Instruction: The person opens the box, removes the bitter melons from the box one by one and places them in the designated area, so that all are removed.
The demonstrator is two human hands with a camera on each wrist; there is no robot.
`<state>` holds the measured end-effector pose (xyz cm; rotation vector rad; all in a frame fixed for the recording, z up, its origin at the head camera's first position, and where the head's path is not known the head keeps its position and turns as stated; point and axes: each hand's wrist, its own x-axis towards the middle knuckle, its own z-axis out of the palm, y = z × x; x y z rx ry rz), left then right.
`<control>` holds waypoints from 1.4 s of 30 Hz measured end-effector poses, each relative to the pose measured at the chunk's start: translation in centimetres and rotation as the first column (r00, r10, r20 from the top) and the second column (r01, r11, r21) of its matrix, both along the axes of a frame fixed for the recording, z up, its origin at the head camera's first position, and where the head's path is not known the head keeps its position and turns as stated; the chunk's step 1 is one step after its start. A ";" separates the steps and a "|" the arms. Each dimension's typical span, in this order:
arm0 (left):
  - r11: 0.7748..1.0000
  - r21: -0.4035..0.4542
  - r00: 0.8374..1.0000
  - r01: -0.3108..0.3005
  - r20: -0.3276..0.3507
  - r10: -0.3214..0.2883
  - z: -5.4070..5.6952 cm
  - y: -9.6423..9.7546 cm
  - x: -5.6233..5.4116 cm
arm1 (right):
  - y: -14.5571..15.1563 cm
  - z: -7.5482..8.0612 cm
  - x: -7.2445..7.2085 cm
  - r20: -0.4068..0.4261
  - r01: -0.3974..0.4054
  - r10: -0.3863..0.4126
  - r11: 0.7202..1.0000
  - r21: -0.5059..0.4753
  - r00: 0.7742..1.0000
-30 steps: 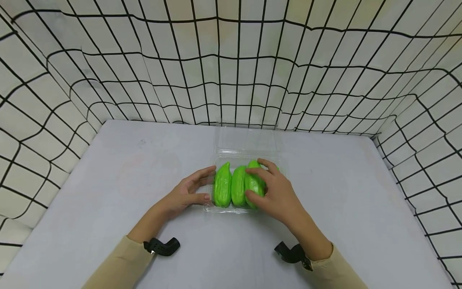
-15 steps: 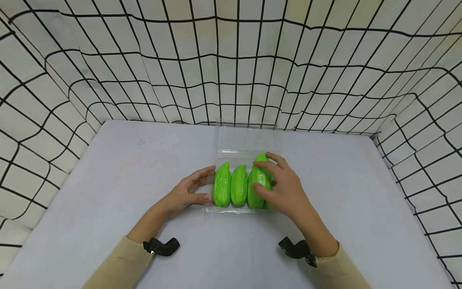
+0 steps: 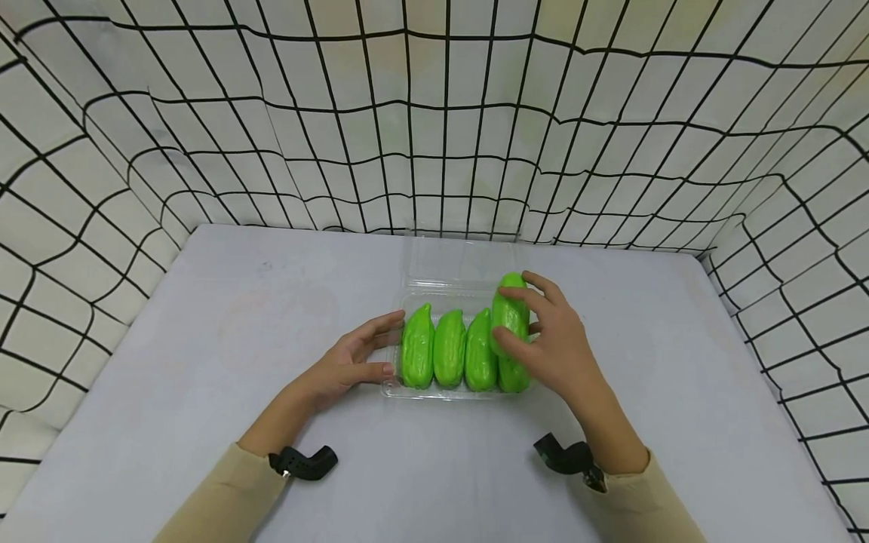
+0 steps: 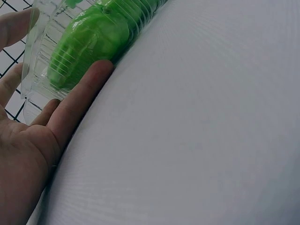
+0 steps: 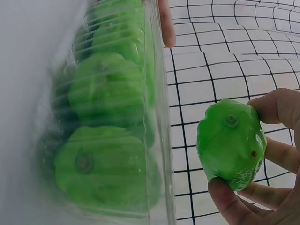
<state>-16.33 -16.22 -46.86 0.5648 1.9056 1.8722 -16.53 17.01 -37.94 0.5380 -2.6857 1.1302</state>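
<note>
Head view: clear container (image 3: 434, 397) sits on white table (image 3: 292, 302), black grid (image 3: 444, 157) behind.

A white table (image 3: 285, 294) carries a clear plastic container (image 3: 434, 396), its lid (image 3: 463, 260) open toward the far edge.

Two hands (image 3: 354, 358) (image 3: 555, 335), one box (image 3: 464, 262), gourds (image 3: 449, 351) — five (in all)

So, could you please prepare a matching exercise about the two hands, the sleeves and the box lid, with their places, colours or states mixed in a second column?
Column one:
1. Right hand
2. Left hand
3. Sleeves
4. Box lid

Column two:
A. beige
B. at the left end of the box
C. transparent and open
D. holding a green vegetable

Pairs: 1-D, 2-B, 3-A, 4-C.
</note>
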 end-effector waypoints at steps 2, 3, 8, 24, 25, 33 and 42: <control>1.000 0.000 1.000 0.002 -0.001 -0.002 0.0 0.0 0.0 | 0.3 0.0 -0.2 -0.010 0.007 -0.007 1.000 -0.008 1.000; 1.000 0.000 1.000 0.002 -0.002 -0.002 0.0 0.0 0.0 | 0.4 0.0 -0.2 -0.015 0.009 -0.010 1.000 -0.011 1.000; 1.000 0.010 1.000 0.007 0.003 -0.007 0.0 0.0 0.0 | 1.0 -0.1 -0.5 -0.025 0.014 -0.014 1.000 -0.025 1.000; 1.000 0.005 1.000 0.007 0.001 -0.007 -0.1 -0.1 0.0 | 2.9 -1.0 -2.1 -0.018 0.074 -0.075 0.996 -0.049 0.997; 1.000 0.005 1.000 0.007 -0.001 -0.007 -0.1 -0.1 0.0 | 3.0 -1.0 -2.1 -0.015 0.075 -0.076 0.996 -0.050 0.997; 0.999 0.033 1.000 0.005 0.014 -0.005 0.0 0.1 0.0 | 3.7 -1.0 -2.6 0.009 0.109 -0.109 0.993 -0.052 0.994; 0.999 0.036 1.000 -0.001 0.021 0.000 0.1 0.1 0.1 | 4.3 -1.1 -3.0 0.008 0.127 -0.127 0.989 -0.073 0.992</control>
